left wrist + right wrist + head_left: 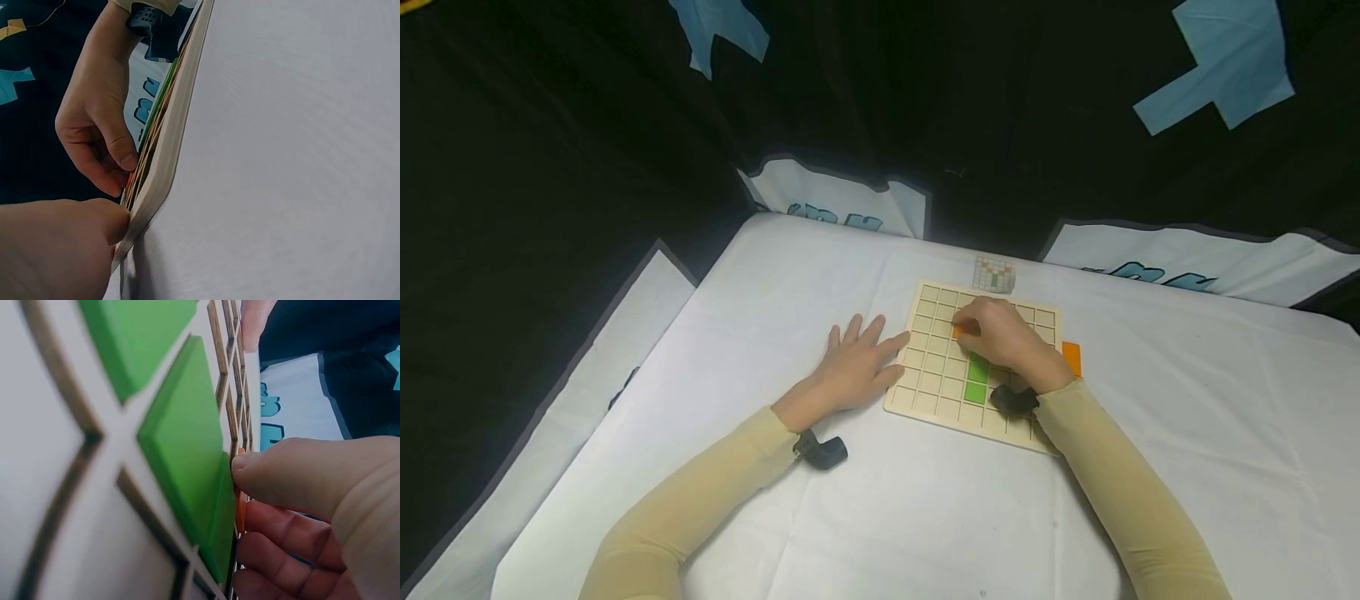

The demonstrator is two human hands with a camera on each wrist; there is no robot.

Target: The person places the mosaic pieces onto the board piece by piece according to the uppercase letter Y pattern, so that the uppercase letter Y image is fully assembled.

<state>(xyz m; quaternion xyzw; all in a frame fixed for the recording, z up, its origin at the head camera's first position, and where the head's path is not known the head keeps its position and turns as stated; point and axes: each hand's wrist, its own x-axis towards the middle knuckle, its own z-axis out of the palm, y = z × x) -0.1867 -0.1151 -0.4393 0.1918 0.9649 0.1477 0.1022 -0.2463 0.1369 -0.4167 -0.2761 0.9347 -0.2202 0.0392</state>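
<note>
White table (880, 517) against a dark drape (850, 125): right hand at work over a gridded board

The drape, with pale blue printed shapes, closes off the far and left sides; the table spreads before it. A square wooden gridded board (925, 400) lies flat right of centre, turned slightly from the table's edge. The left hand (856, 367) rests palm down with fingers spread, its thumb and forefinger touching the board's left edge. The right hand (1007, 337) reaches across the board from the near right, thumb and fingers pinching a small orange tile (957, 331). At the far edge, just beyond the board, lies a small pattern card (994, 275); beside the right edge lies an orange piece (1071, 357), partly hidden by the right wrist. A row of green tiles (975, 392), its long axis running near to far, sits in the grid.

The governing relation, as judged here, is tile to row: the orange tile lies just past the row's far end and a little to its left, low at the board's surface. The right hand is the nearer, in contact with it; the left is apart. The tile's own outline is mostly covered, so its orientation cannot be told.
</note>
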